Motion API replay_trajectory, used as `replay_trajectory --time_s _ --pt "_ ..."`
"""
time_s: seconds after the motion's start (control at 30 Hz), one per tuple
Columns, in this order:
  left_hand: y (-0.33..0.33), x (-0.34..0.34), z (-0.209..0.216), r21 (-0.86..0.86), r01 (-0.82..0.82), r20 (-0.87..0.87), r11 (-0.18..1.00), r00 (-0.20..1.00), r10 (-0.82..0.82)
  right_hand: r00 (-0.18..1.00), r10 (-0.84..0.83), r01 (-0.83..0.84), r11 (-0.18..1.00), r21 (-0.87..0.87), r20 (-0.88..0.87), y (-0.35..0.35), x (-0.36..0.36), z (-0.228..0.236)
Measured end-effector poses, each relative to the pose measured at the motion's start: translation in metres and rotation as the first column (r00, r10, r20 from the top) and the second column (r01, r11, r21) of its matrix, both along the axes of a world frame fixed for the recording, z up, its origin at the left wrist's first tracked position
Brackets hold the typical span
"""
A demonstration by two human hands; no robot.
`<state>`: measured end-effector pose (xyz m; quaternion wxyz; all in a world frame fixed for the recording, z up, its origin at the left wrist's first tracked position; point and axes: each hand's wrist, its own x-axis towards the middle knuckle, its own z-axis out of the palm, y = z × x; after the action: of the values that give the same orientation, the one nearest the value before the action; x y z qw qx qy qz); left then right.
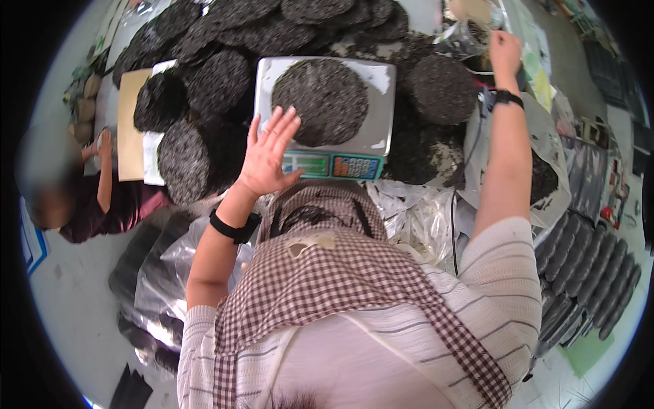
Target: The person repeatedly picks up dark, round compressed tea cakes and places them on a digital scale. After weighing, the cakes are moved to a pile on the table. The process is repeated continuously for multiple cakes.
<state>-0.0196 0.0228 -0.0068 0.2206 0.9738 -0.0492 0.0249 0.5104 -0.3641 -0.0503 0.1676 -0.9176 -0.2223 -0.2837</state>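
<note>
One dark disc (320,102) lies flat on the scale (379,112), whose panel (351,167) is turned toward the hands, likely for easy reading. The left hand (268,158) is by the disc's near left edge, well placed to steady it, fingers straight and a little apart, touching or not I can't tell; the right hand (504,54) stretches out beside some clear plastic (458,42), fingers curled, their grip hidden from me.
</note>
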Motion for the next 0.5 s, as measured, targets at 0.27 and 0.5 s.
replay_trajectory --time_s 0.27,0.5 --pt "0.096 -0.065 0.034 -0.364 -0.581 0.271 0.728 0.682 0.680 0.927 -0.064 0.272 0.795 0.542 -0.371 -0.056 -0.206 -0.048" --pt "0.094 0.003 0.003 -0.402 -0.428 0.332 0.810 0.756 0.564 0.699 0.026 0.545 0.627 0.557 -0.715 -0.041 -0.322 -0.085"
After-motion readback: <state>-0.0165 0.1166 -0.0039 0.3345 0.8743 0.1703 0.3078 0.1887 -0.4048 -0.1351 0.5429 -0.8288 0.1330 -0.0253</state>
